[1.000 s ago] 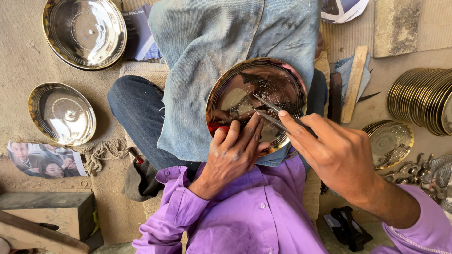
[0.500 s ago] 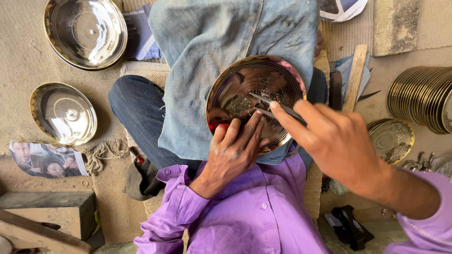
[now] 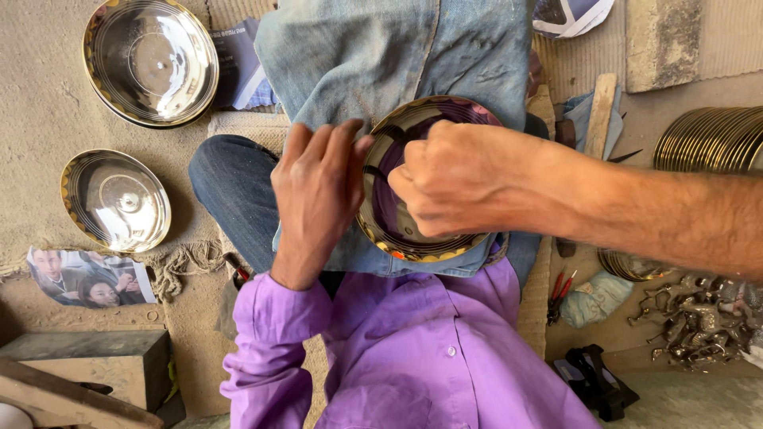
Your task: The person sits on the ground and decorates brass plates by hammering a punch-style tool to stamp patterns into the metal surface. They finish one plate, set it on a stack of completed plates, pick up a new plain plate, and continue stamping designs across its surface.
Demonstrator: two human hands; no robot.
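Plate [image 3: 397, 226], shiny metal w/ gold rim, sits on denim cloth [image 3: 381, 56] over lap. Left hand [image 3: 318, 187] flat, fingers together, touching plate's left edge. Right hand [image 3: 457, 179] fisted over plate centre; can't tell if it clamps anything. Two other plates [image 3: 147, 59] on floor, left.

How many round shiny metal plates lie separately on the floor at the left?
2: a larger round shiny metal plate at top left, a smaller one below it. Another is held on the lap; a stack stands far right.
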